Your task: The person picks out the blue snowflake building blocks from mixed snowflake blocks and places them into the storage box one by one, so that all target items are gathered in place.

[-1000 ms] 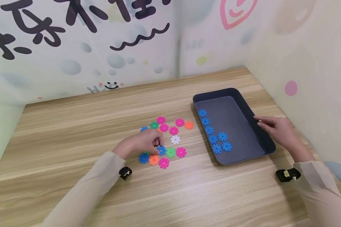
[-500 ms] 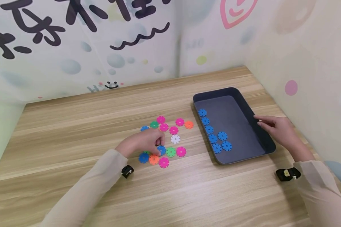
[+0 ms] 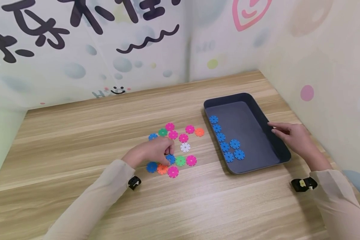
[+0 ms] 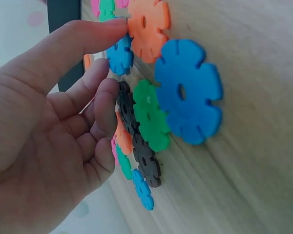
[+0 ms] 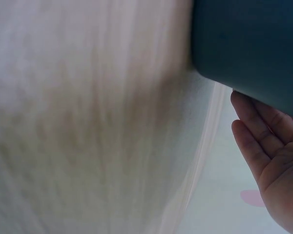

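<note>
In the head view my left hand (image 3: 157, 149) reaches into a group of notched plastic snowflake discs. Its thumb and fingertips pinch a blue disc (image 3: 170, 159), which the left wrist view shows beside an orange disc (image 4: 149, 29). Closer to that camera lie a larger-looking blue disc (image 4: 188, 92), a green disc (image 4: 150, 114) and black discs (image 4: 147, 161). With fairly straight fingers, my right hand (image 3: 294, 138) touches the right rim of a dark tray (image 3: 280, 146). Its thumb is hidden in the right wrist view.
Inside the tray, several blue discs (image 3: 221, 137) line the left side. Pink discs (image 3: 183, 138), a white disc (image 3: 185, 147) and an orange disc (image 3: 199, 132) lie between hand and tray. Printed walls (image 3: 156, 63) border the wooden table (image 3: 78, 133).
My left hand has shifted very slightly right over the same blue disc. My right hand and the tray have stayed in place.
</note>
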`<state>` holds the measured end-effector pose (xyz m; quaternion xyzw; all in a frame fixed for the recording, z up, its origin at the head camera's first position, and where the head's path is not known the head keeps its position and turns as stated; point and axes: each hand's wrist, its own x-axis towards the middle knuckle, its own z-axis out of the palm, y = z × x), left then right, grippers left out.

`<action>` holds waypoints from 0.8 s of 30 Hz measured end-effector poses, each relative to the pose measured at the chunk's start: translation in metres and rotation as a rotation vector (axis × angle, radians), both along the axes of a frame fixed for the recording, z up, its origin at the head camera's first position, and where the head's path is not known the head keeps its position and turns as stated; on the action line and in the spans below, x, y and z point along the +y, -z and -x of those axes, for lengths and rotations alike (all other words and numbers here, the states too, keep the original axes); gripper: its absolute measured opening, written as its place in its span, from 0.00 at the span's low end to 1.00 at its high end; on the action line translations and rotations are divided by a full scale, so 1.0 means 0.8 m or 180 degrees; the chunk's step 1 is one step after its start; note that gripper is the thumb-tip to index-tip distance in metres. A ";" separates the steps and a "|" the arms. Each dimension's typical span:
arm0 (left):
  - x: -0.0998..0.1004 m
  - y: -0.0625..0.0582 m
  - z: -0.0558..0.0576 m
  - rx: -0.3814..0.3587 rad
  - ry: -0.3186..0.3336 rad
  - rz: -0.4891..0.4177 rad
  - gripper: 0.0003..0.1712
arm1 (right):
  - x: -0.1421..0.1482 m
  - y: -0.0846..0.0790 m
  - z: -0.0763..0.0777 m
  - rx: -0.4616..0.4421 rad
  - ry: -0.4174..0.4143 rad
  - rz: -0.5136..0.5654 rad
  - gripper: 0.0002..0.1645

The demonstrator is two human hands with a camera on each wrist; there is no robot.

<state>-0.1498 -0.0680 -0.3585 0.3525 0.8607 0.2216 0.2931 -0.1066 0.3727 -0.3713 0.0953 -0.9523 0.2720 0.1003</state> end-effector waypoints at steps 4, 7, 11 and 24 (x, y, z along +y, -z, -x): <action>-0.001 0.003 -0.002 0.0044 -0.0033 -0.0090 0.16 | 0.000 0.000 -0.001 -0.0011 0.0007 0.0007 0.15; -0.002 0.004 -0.005 0.0077 -0.0049 -0.0183 0.16 | 0.000 -0.001 -0.001 -0.0010 0.0007 0.0007 0.15; -0.002 0.004 -0.009 0.0160 -0.0039 -0.0262 0.15 | -0.001 -0.001 -0.001 0.0019 0.0004 -0.0024 0.15; -0.003 0.002 -0.012 0.0125 -0.0071 -0.0412 0.16 | -0.001 -0.001 -0.002 0.0075 -0.0005 -0.0080 0.15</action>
